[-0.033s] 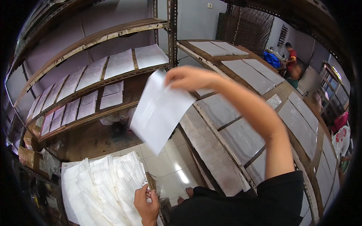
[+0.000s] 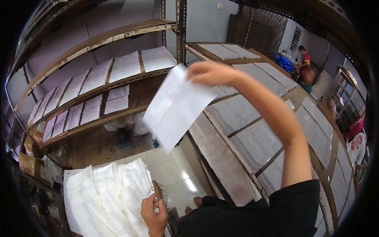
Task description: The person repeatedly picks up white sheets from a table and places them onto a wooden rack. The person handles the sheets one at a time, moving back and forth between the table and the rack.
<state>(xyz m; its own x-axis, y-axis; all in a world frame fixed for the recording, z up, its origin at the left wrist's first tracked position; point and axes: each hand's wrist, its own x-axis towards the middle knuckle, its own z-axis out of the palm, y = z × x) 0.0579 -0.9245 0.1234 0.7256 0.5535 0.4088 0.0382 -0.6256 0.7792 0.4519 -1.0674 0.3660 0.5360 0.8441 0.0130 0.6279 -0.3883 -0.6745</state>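
Observation:
My right hand (image 2: 211, 74) is raised in front of the shelves and pinches the upper corner of a white sheet (image 2: 177, 106), which hangs tilted with faint glossy marks on it. The hand is slightly blurred. Low in the picture, my left hand (image 2: 154, 215) has its fingers curled beside a narrow brown strip (image 2: 158, 190); what they grip, if anything, is hard to make out. Just left of it lies a large overlapping stack of thin white sheets (image 2: 110, 197).
Shelves at the left carry rows of white sheets (image 2: 125, 67). Along the right, a tilted wooden rack (image 2: 302, 94) bears several greyish sheets (image 2: 254, 142). Cardboard boxes (image 2: 33, 168) stand at far left. Floor tiles (image 2: 166, 172) show between. Another person (image 2: 305, 59) is at the back right.
My right hand has moved right and slightly up, carrying the white sheet with it. The left hand stays almost where it was.

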